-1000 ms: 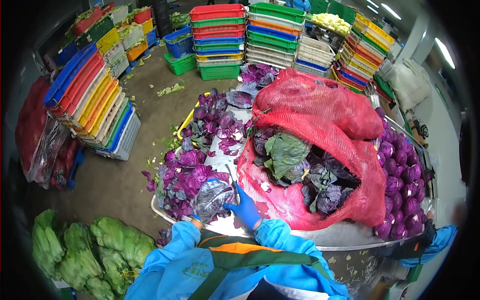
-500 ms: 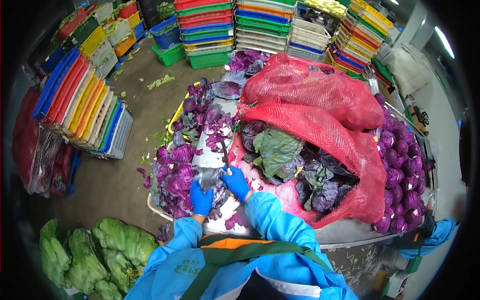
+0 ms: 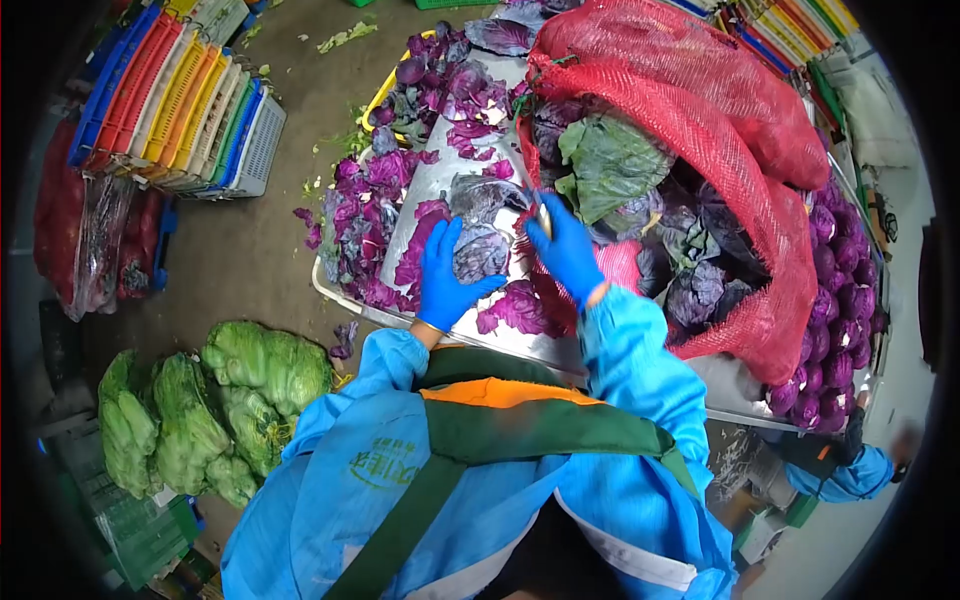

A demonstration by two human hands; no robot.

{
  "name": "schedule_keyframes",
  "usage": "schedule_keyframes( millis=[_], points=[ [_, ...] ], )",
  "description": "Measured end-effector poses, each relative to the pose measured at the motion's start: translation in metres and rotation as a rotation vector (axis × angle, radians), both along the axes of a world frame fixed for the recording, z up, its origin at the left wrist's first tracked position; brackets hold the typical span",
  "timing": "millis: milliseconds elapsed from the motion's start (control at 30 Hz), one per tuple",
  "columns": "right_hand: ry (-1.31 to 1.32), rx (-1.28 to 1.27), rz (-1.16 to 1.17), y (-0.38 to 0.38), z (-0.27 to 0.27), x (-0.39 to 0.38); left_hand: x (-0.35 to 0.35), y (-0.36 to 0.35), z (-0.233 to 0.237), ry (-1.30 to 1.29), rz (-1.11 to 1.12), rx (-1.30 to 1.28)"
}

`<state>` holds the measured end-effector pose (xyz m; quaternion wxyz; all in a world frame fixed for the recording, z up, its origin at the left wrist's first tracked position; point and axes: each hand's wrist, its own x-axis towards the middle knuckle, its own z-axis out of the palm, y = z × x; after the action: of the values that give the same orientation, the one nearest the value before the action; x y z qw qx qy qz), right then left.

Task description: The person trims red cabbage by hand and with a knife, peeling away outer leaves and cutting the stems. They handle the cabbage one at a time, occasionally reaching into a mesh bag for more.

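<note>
1. We judge that we are in the middle of handwork on one purple cabbage (image 3: 480, 254): it sits between our hands, just right of the left palm, with a loose dark leaf (image 3: 484, 199) beyond it.
2. Our left hand (image 3: 447, 287) is spread wide, thumb and fingers curved around the cabbage's left and near sides. How firmly it presses, we can't tell.
3. Our right hand (image 3: 568, 250) is closed around a knife (image 3: 544, 222), whose blade points away from us, just right of the cabbage. The blade's tip is hard to make out.
4. As we see it, any next move calls for a steady left palm and a blade kept clear of the left fingertips.
5. Torn leaves (image 3: 522, 308) lie near the right wrist, and a leaf pile (image 3: 375, 205) crowds the space left of and beyond the left hand.
6. The open red mesh bag (image 3: 760, 215) rises just right of the right hand, so that elbow has little sideways room; its edge might snag the knife.
7. Beyond the left fingers, a strip of metal surface (image 3: 440, 165) gives us some room. The pale rim (image 3: 350, 305) runs close to the left wrist.
</note>
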<state>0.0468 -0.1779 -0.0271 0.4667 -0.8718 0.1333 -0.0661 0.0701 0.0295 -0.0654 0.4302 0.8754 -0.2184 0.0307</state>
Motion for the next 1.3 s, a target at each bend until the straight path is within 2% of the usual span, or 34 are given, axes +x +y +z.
schedule_keyframes(
  millis=[33, 100, 167, 267, 333, 400, 633, 700, 867, 967, 1067, 1133, 1200, 1233, 1267, 1300],
  points=[
    [0.112, 0.020, 0.044, 0.007, -0.004, -0.020, 0.004, -0.001, -0.005, 0.035, -0.018, -0.022],
    [0.144, 0.020, 0.103, 0.023, -0.021, -0.054, 0.014, 0.000, -0.016, 0.102, -0.068, -0.127],
    [0.176, 0.045, 0.091, 0.034, -0.046, -0.067, 0.019, 0.004, -0.015, 0.125, -0.094, -0.134],
    [0.201, 0.021, 0.078, 0.046, -0.056, -0.070, 0.024, 0.009, -0.019, 0.157, -0.136, -0.157],
    [0.219, -0.015, 0.068, 0.052, -0.054, -0.071, 0.023, 0.009, -0.015, 0.208, -0.120, -0.193],
    [0.131, -0.053, 0.006, 0.056, -0.053, -0.069, 0.022, 0.007, -0.013, 0.191, -0.119, -0.154],
    [0.191, -0.088, 0.016, 0.054, -0.062, -0.058, 0.020, 0.003, -0.007, 0.143, -0.118, -0.048],
    [0.320, -0.099, 0.075, 0.047, -0.067, -0.051, 0.020, 0.000, -0.008, 0.157, -0.115, -0.053],
    [0.336, 0.006, 0.159, 0.044, -0.045, -0.054, 0.028, 0.008, -0.010, 0.196, -0.156, -0.103],
    [0.378, -0.164, 0.187, 0.053, -0.078, -0.042, 0.033, 0.010, -0.005, 0.325, -0.198, -0.166],
    [0.508, -0.291, 0.188, 0.053, -0.093, -0.026, 0.042, 0.016, -0.008, 0.298, -0.239, -0.155],
    [0.543, -0.295, 0.245, 0.047, -0.082, -0.026, 0.037, 0.024, -0.006, 0.298, -0.227, -0.157],
    [0.420, -0.027, 0.100, 0.043, -0.059, -0.021, 0.042, 0.036, 0.001, 0.384, -0.244, -0.176],
    [0.350, 0.053, 0.106, 0.045, -0.071, -0.021, 0.041, 0.047, 0.002, 0.304, -0.227, -0.095],
    [0.346, 0.050, 0.115, 0.050, -0.073, -0.022, 0.037, 0.053, 0.001, 0.300, -0.218, -0.096],
    [0.312, 0.066, 0.121, 0.058, -0.067, -0.022, 0.032, 0.057, -0.001, 0.371, -0.079, -0.129]
  ],
)
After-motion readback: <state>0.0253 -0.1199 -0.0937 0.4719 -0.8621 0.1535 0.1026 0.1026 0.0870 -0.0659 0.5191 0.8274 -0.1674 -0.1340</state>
